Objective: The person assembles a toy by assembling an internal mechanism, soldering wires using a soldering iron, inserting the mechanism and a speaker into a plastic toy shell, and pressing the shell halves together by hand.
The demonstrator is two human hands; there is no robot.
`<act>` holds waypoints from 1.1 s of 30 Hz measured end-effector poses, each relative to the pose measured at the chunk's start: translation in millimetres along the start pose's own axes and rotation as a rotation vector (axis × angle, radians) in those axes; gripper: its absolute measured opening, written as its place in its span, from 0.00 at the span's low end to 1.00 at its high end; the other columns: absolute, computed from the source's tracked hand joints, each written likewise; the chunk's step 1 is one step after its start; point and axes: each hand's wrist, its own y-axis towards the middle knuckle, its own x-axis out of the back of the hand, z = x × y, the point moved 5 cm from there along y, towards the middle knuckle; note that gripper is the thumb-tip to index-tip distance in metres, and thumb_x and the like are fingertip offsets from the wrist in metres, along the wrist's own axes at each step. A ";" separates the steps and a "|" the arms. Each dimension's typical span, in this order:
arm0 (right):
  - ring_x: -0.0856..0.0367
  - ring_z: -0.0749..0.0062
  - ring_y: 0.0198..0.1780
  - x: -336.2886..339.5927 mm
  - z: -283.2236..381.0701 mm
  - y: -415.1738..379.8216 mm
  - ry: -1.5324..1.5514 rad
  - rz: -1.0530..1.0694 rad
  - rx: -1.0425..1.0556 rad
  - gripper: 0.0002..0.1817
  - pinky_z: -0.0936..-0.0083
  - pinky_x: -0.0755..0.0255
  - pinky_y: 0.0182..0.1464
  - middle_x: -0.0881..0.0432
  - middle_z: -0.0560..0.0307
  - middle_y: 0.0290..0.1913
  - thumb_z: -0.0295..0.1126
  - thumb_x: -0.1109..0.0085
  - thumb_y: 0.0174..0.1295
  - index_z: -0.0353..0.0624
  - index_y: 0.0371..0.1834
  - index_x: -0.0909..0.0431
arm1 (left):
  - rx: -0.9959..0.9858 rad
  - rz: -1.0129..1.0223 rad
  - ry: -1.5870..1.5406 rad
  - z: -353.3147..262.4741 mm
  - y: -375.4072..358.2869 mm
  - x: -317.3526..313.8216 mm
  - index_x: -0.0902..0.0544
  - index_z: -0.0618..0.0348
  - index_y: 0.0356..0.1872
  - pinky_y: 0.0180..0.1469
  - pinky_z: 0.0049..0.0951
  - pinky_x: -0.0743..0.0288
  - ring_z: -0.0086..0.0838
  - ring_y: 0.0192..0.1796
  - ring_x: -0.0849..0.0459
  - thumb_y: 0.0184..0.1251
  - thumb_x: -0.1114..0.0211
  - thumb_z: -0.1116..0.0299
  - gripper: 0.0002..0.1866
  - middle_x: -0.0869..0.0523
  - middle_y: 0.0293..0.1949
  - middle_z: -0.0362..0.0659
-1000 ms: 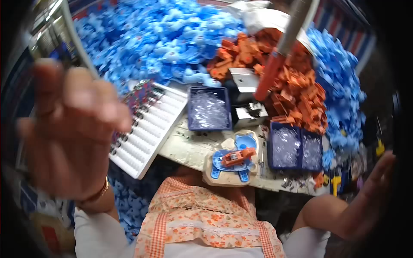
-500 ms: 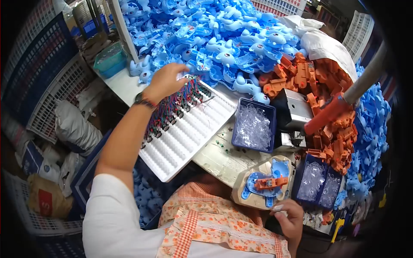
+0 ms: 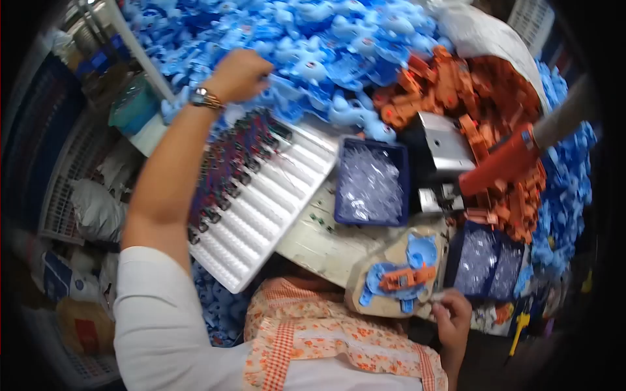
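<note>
My left hand (image 3: 240, 75) is curled above the near edge of a heap of blue toy animal shells (image 3: 306, 65). A small dark spot shows at its fingertips; blur hides what it is. Below that wrist lies a white ribbed tray (image 3: 261, 228) with rows of small parts on red and blue wires (image 3: 238, 156). My right hand (image 3: 452, 315) has thumb and fingers together beside a beige fixture block (image 3: 355, 287). Something whitish shows at its fingertips, too small to name. The block carries a blue toy shell (image 3: 373, 277) with an orange plastic housing (image 3: 407, 278) on it.
A dark blue bin of clear plastic pieces (image 3: 370, 182) stands mid-table, with two more bins (image 3: 479, 260) at right. Orange housings (image 3: 450, 91) spill from a white sack (image 3: 489, 32). A red-sleeved pole (image 3: 499, 159) slants over a metal device (image 3: 447, 146).
My left hand has left the wired parts and moved up over the blue shells, its fingers curling in. My right hand stays by the fixture. The whole view has shifted slightly.
</note>
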 end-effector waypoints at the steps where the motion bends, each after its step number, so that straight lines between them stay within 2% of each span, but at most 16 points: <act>1: 0.19 0.67 0.31 0.9 13.5 4.0 -0.169 0.054 0.194 0.08 0.76 0.28 0.32 0.18 0.47 0.37 0.16 0.36 0.53 0.32 0.37 0.22 | 0.004 -0.013 -0.057 -0.4 -2.0 14.5 0.18 0.58 0.31 0.43 0.38 0.24 0.41 0.37 0.17 0.56 0.31 0.67 0.07 0.16 0.30 0.46; 4: 0.20 0.69 0.36 -3.9 39.5 9.6 -0.262 0.009 0.231 0.11 0.78 0.27 0.36 0.18 0.48 0.39 0.15 0.36 0.53 0.33 0.39 0.20 | 0.044 -0.027 -0.239 -21.9 -11.2 67.1 0.17 0.62 0.34 0.39 0.33 0.25 0.36 0.34 0.18 0.59 0.31 0.69 0.08 0.17 0.31 0.46; 7: 0.19 0.65 0.38 -4.4 46.2 9.4 -0.354 -0.014 0.284 0.11 0.77 0.27 0.38 0.18 0.47 0.40 0.15 0.36 0.53 0.34 0.40 0.20 | 0.075 -0.034 -0.447 -80.6 -30.6 120.8 0.18 0.63 0.35 0.34 0.33 0.25 0.37 0.29 0.19 0.58 0.29 0.69 0.10 0.17 0.28 0.48; 8: 0.18 0.61 0.39 -4.3 45.2 8.5 -0.372 -0.006 0.343 0.12 0.74 0.26 0.41 0.18 0.47 0.42 0.16 0.35 0.53 0.34 0.42 0.20 | 0.050 -0.070 -0.450 -106.9 -40.4 131.0 0.19 0.62 0.33 0.33 0.34 0.26 0.36 0.28 0.19 0.57 0.29 0.70 0.08 0.17 0.28 0.47; 9: 0.18 0.61 0.39 -4.1 44.1 6.6 -0.370 -0.010 0.338 0.12 0.74 0.26 0.41 0.18 0.47 0.42 0.16 0.35 0.53 0.34 0.42 0.20 | 0.030 -0.105 -0.450 -132.9 -49.2 140.8 0.19 0.62 0.32 0.33 0.34 0.27 0.35 0.28 0.19 0.56 0.29 0.72 0.08 0.17 0.28 0.46; 11: 0.18 0.57 0.41 -8.7 47.1 4.7 -0.419 -0.019 0.404 0.13 0.71 0.26 0.43 0.18 0.46 0.43 0.17 0.35 0.53 0.35 0.43 0.20 | -0.086 -0.131 -0.320 -179.9 -64.5 144.5 0.20 0.58 0.30 0.33 0.35 0.29 0.35 0.27 0.20 0.53 0.28 0.72 0.08 0.19 0.27 0.42; 15: 0.19 0.52 0.45 -12.6 56.6 3.8 -0.533 -0.068 0.455 0.14 0.65 0.27 0.46 0.18 0.47 0.45 0.19 0.34 0.52 0.37 0.43 0.20 | -0.111 -0.071 -0.322 -235.6 -84.9 122.3 0.22 0.54 0.29 0.33 0.37 0.31 0.36 0.29 0.21 0.50 0.28 0.70 0.10 0.24 0.23 0.40; 17: 0.19 0.52 0.45 -11.7 58.6 1.2 -0.563 -0.081 0.468 0.14 0.64 0.27 0.47 0.18 0.48 0.45 0.19 0.33 0.51 0.37 0.42 0.19 | -0.071 -0.082 -0.293 -230.8 -87.2 113.2 0.23 0.53 0.28 0.33 0.37 0.32 0.36 0.29 0.21 0.51 0.28 0.69 0.10 0.24 0.24 0.39; 20: 0.20 0.52 0.45 -10.4 56.7 0.0 -0.584 -0.084 0.487 0.13 0.63 0.27 0.47 0.18 0.49 0.44 0.20 0.33 0.50 0.38 0.41 0.19 | 0.003 -0.221 -0.242 -198.6 -74.8 100.8 0.22 0.54 0.29 0.32 0.38 0.31 0.37 0.30 0.20 0.53 0.28 0.67 0.10 0.22 0.25 0.39; 24: 0.20 0.53 0.44 -9.9 47.6 -3.5 -0.558 -0.116 0.474 0.12 0.64 0.28 0.46 0.18 0.49 0.44 0.20 0.33 0.49 0.37 0.38 0.20 | 0.052 -0.388 -0.197 -170.4 -32.5 80.0 0.21 0.54 0.30 0.34 0.40 0.29 0.39 0.33 0.19 0.55 0.28 0.66 0.09 0.20 0.27 0.41; 27: 0.20 0.52 0.44 -6.5 41.2 -3.7 -0.551 -0.143 0.448 0.12 0.64 0.28 0.46 0.18 0.49 0.43 0.19 0.33 0.49 0.37 0.37 0.20 | 0.058 -0.442 -0.159 -156.2 7.6 48.2 0.21 0.54 0.30 0.34 0.40 0.27 0.40 0.34 0.18 0.55 0.28 0.65 0.10 0.19 0.28 0.41; 31: 0.21 0.51 0.44 -2.0 38.2 -4.7 -0.602 -0.149 0.418 0.11 0.63 0.29 0.47 0.18 0.49 0.44 0.19 0.34 0.49 0.37 0.37 0.20 | 0.060 -0.435 -0.131 -149.0 45.1 0.0 0.21 0.53 0.30 0.34 0.40 0.26 0.39 0.34 0.17 0.53 0.28 0.63 0.10 0.18 0.28 0.41; 33: 0.21 0.51 0.44 2.6 37.4 -3.8 -0.603 -0.157 0.388 0.12 0.62 0.29 0.48 0.18 0.49 0.44 0.19 0.34 0.49 0.37 0.39 0.20 | 0.108 -0.349 -0.079 -152.5 51.9 -18.7 0.20 0.54 0.31 0.36 0.40 0.25 0.39 0.35 0.16 0.56 0.28 0.63 0.09 0.17 0.30 0.42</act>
